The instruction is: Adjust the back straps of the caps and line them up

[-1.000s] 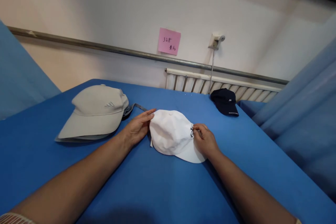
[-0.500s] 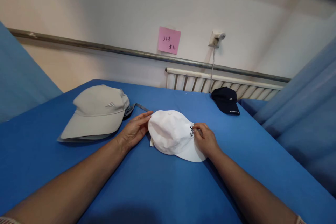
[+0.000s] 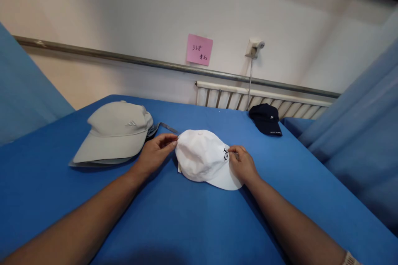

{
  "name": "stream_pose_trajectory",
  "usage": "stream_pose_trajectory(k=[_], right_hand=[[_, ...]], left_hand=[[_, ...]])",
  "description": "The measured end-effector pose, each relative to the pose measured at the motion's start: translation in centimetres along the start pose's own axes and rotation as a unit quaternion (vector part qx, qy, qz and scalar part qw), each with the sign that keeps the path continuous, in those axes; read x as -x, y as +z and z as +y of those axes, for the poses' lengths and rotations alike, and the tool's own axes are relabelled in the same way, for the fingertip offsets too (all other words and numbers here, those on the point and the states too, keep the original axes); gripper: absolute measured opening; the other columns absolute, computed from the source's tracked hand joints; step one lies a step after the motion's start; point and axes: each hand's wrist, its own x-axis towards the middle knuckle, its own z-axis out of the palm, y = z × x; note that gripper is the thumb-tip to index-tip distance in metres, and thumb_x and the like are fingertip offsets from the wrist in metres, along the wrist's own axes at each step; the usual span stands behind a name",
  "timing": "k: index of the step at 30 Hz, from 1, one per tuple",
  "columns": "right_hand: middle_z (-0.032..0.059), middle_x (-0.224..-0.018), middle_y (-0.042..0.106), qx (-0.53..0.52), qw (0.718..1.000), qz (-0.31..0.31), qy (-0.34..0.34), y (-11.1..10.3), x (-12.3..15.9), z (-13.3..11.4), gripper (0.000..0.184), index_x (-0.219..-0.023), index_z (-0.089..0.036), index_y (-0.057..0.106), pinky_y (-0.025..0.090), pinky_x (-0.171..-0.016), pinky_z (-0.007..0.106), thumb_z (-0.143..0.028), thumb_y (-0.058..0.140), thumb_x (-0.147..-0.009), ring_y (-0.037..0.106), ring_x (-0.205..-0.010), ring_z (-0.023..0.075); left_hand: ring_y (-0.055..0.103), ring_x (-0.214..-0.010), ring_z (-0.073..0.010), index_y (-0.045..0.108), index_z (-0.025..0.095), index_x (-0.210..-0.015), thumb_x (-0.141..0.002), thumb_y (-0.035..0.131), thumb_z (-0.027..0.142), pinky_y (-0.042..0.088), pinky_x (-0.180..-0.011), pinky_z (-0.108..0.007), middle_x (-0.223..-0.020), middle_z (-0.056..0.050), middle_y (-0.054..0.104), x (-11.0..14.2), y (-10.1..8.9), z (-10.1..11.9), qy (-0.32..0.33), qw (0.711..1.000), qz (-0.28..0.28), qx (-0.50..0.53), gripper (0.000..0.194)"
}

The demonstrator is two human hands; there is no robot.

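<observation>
A white baseball cap [image 3: 199, 155] with a dark logo lies on the blue surface, its brim pointing to the lower right. My left hand [image 3: 155, 153] has thumb and fingertips pinched at the cap's back left edge. On the other side, my right hand [image 3: 244, 165] has its fingers bent onto the front of the cap, beside the logo and over the brim. The undersides of the fingertips are hidden there. Left of my left hand sits a light grey cap [image 3: 116, 128] stacked over another grey brim, with a loose strap [image 3: 168, 127] trailing right.
A navy cap [image 3: 265, 119] rests near the far right edge of the blue-covered table [image 3: 192, 223]. Behind it are a radiator [image 3: 224, 97], a metal rail [image 3: 139, 61], a pink note [image 3: 199, 49] and a plug with a cord [image 3: 255, 47]. Blue curtains [image 3: 357, 140] hang at both sides.
My left hand has brought its thumb up toward its fingers at the cap's back edge, and its wrist has turned. My right hand stays on the front. The view has shifted slightly.
</observation>
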Motion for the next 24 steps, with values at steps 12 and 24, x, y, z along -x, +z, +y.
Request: stream_pose_trajectory(k=[12,24], right_hand=[[0.0098,-0.107,0.065,0.037,0.998,-0.005,0.054,0.1,0.0,0.1,0.023,-0.098,-0.018,0.064,0.044,-0.096,0.038,-0.021,0.047,-0.082,0.06,-0.102,0.024],[0.0096,-0.107,0.064,0.031,0.998,-0.001,0.06,0.2,0.3,-0.4,0.023,-0.1,-0.018,0.063,0.043,-0.096,0.036,-0.021,0.047,-0.083,0.06,-0.103,0.0228]], left_hand=[[0.066,-0.084,-0.021,0.067,0.02,-0.105,-0.084,0.06,0.045,0.055,-0.077,-0.036,-0.099,-0.007,0.071,0.7,0.5,-0.6,0.17,0.97,-0.023,-0.173,0.034],[0.065,-0.083,-0.0183,0.064,0.021,-0.107,-0.086,0.061,0.04,0.055,-0.079,-0.033,-0.099,-0.004,0.069,1.8,1.6,0.0,0.252,0.944,-0.009,-0.214,0.029]])
